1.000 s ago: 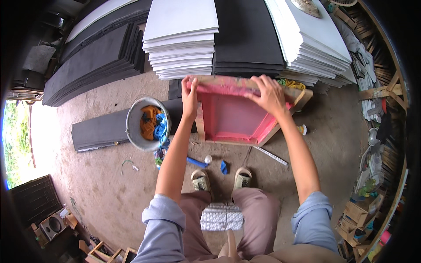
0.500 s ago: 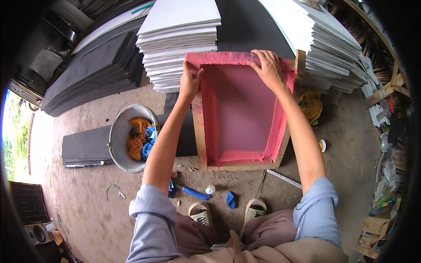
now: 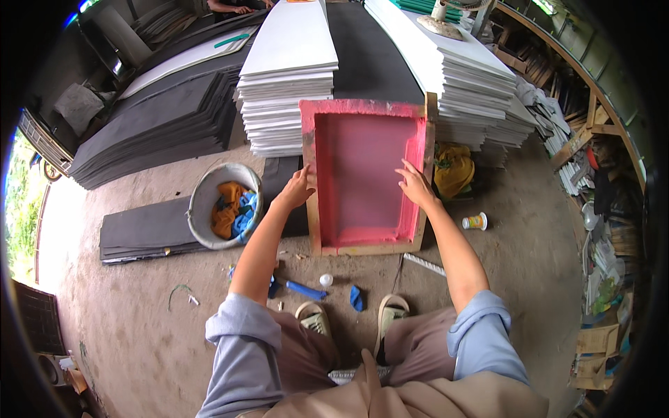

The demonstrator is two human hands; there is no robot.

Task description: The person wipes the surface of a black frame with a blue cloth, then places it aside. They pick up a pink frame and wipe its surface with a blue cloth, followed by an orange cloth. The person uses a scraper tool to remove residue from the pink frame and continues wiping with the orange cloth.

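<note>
A wooden screen frame (image 3: 364, 245) with pink-stained mesh stands in front of me, its top edge against the stacked sheets. My left hand (image 3: 296, 189) rests on the outside of its left rail, fingers extended. My right hand (image 3: 416, 185) lies with spread fingers on the inner side of its right rail. Neither hand is closed around the wood. My sandalled feet (image 3: 317, 319) are on the dirt floor just below the frame.
A grey bucket (image 3: 202, 194) of orange and blue rags stands left of the frame, beside flat black sheets (image 3: 139, 230). Tall stacks of white sheets (image 3: 286, 90) and black sheets (image 3: 153, 129) rise behind. A yellow cloth (image 3: 453, 168), a small cup (image 3: 475, 221) and blue scraps (image 3: 305, 290) lie nearby.
The frame has settled further from me against the stacks. Both hands have slid from its top edge down to its side rails and loosened.
</note>
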